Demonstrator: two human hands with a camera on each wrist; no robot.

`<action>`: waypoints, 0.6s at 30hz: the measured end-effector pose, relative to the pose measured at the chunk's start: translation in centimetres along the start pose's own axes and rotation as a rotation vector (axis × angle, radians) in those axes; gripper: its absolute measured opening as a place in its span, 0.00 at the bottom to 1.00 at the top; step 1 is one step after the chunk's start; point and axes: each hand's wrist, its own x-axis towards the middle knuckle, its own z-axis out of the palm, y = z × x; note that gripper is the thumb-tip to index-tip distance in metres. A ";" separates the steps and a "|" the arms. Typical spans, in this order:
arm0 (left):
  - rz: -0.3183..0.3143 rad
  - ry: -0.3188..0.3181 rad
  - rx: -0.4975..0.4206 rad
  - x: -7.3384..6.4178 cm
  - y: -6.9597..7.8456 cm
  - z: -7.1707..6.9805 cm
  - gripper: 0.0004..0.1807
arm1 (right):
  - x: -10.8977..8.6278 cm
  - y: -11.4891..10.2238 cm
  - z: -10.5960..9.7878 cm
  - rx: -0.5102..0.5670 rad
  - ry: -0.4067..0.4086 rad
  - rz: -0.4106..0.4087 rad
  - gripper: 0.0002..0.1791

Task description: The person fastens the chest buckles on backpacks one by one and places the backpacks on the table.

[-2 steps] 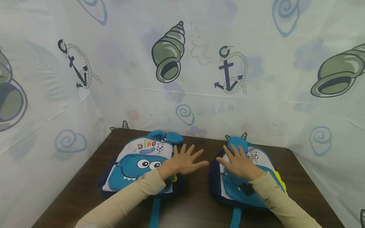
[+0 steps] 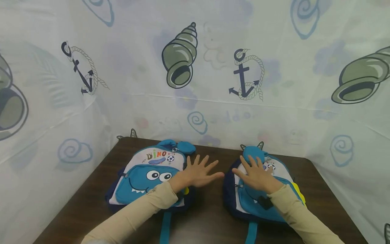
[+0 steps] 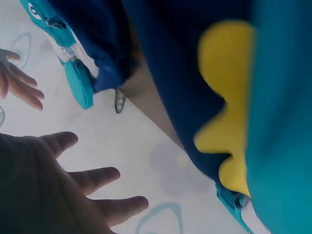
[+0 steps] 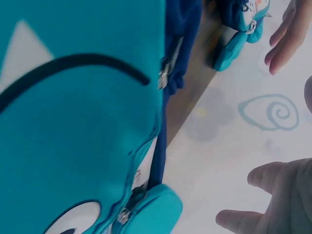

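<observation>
Two blue and white children's backpacks with a cartoon dinosaur face lie side by side on a dark brown table. My left hand (image 2: 197, 173), fingers spread and straight, hovers over the inner side of the left backpack (image 2: 131, 183). My right hand (image 2: 257, 174) is spread likewise above the right backpack (image 2: 253, 210) and hides part of its face print. Neither hand holds anything. Yellow spikes (image 3: 229, 97) along the left backpack's side show in the left wrist view. A zipper pull (image 4: 163, 78) of the right backpack appears in the right wrist view.
The wooden table (image 2: 210, 217) meets a pale printed cloth backdrop (image 2: 213, 112) with shells and anchors behind and at both sides. A blue strap (image 2: 165, 227) runs from the left backpack toward the front, and another strap (image 2: 251, 232) from the right one.
Both hands have shifted very slightly to the right, fingers still spread. The backpacks have not moved.
</observation>
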 end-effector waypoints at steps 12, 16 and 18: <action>0.035 -0.018 -0.233 0.3 2.0 1.1 0.49 | -0.9 2.1 0.6 0.019 -0.064 0.088 0.52; 0.056 -0.070 -0.440 0.8 2.7 1.9 0.49 | -1.4 2.3 0.6 0.031 -0.121 0.163 0.55; 0.065 -0.088 -0.570 1.0 3.1 2.4 0.48 | -1.7 2.4 0.7 0.033 -0.145 0.197 0.56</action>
